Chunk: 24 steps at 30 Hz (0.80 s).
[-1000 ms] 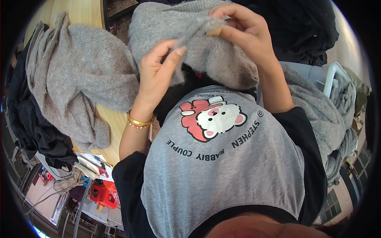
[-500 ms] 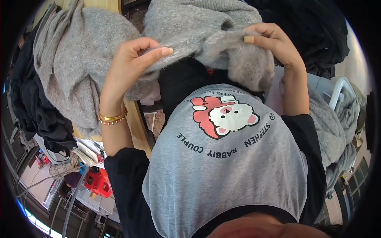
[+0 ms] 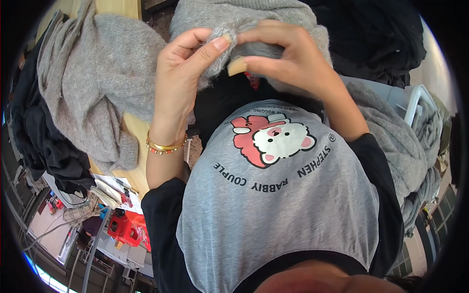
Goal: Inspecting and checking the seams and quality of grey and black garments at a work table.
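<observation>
A fuzzy grey knit garment (image 3: 205, 12) lies across my lap and extends over the table at left. My left hand (image 3: 181, 62) is closed on it, pinching a bunched fold (image 3: 218, 63) between thumb and fingers. Just right of that fold is my right hand (image 3: 295, 61), with its thumb and forefinger spread apart. The right forefinger's tip touches or nearly touches the fold, while the thumb, in a yellowish covering, stays lower and away from it. Some of the right hand's fingers are hidden behind the hand or the knit.
A wooden table (image 3: 134, 146) stands at left, with black cloth (image 3: 63, 146) along its far side. Black fabric (image 3: 371, 34) is heaped at upper right. A pale plastic bin (image 3: 386, 93) and more grey knits (image 3: 391, 146) lie at right. Red crates (image 3: 122, 228) sit at lower left.
My hands have come together from a wide stretch of the knit. The left moved right and up with its fold; the right let go of its part and moved left to that fold.
</observation>
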Each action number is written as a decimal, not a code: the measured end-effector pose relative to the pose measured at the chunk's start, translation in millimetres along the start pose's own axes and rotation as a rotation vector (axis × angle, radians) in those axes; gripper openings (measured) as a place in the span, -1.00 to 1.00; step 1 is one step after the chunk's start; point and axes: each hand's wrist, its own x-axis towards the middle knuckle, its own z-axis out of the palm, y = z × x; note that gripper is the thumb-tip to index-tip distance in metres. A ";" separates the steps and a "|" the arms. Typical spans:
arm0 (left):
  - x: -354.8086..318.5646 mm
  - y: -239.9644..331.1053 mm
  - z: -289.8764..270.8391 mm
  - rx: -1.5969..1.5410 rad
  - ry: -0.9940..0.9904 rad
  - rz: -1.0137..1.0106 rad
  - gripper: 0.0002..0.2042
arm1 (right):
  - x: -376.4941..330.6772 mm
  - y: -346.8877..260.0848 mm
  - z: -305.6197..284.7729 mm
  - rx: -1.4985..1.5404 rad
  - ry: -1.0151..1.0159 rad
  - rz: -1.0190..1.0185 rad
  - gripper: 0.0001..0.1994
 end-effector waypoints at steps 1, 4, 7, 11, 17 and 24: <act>0.6 -3.5 3.1 -0.003 -0.007 0.000 -0.87 | 1.8 7.7 7.8 0.060 0.079 -0.001 -0.73; 1.0 -12.5 -1.5 0.213 0.081 0.026 -0.89 | 9.5 17.8 16.4 0.081 0.070 0.028 -0.81; 5.6 -17.0 -10.3 0.164 0.086 0.070 -0.91 | 12.4 23.9 22.0 0.402 -0.016 0.171 -0.89; 7.6 -22.8 -14.1 -0.058 0.138 0.048 -0.88 | 11.5 21.2 16.8 0.395 -0.038 0.170 -0.91; 6.4 -18.6 -3.9 -0.348 0.052 -0.147 -0.85 | 9.2 21.5 10.3 0.520 0.011 0.156 -0.90; -2.0 -18.1 5.6 0.110 0.132 0.035 -0.90 | 6.6 28.2 9.0 0.458 -0.002 0.184 -0.88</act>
